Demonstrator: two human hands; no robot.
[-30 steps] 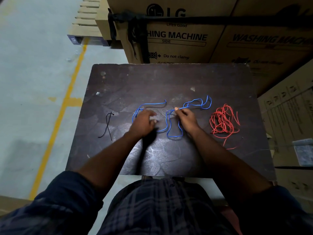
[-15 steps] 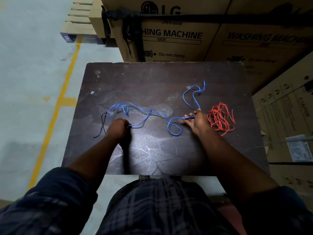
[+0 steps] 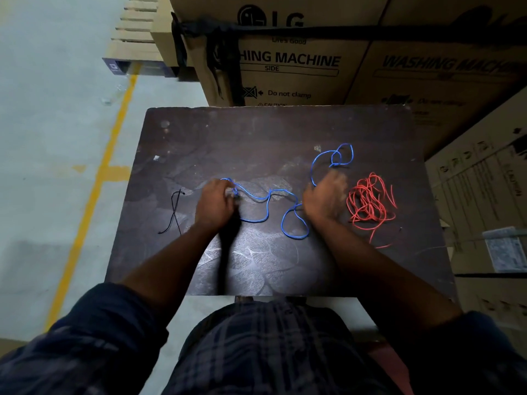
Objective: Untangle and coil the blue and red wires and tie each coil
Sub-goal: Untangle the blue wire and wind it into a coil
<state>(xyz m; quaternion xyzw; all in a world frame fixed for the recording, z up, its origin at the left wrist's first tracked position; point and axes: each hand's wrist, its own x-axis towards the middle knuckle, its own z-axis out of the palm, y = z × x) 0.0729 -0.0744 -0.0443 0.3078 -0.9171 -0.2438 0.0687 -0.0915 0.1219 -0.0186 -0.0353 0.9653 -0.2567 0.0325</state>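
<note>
The blue wire (image 3: pixel 268 206) now lies drawn out in a loose wavy line across the middle of the surface (image 3: pixel 256 132). A second ago it was a tight bunch between two hands held close together. One open loop sags toward the near edge. The free tail, which ran out straighter half a second ago, has sprung back into a small knot of loops toward the far right corner.

The left hand (image 3: pixel 215 202) has its grip curled on the wire's left end, and it has come back a little toward the centre. The right hand (image 3: pixel 325 196) is blurred with motion, but its grip seems pinched on the wire where the tail turns away.

I judge most of the snarl is out and only the far curl needs clearing before coiling starts. No coil is formed yet.

The red wire (image 3: pixel 368 203) is an untouched tangle just beside the right hand, near the right edge. Thin black ties (image 3: pixel 174 212) lie toward the left edge, apart from the left hand. Washing machine cartons (image 3: pixel 285 61) stand behind the far edge.
</note>
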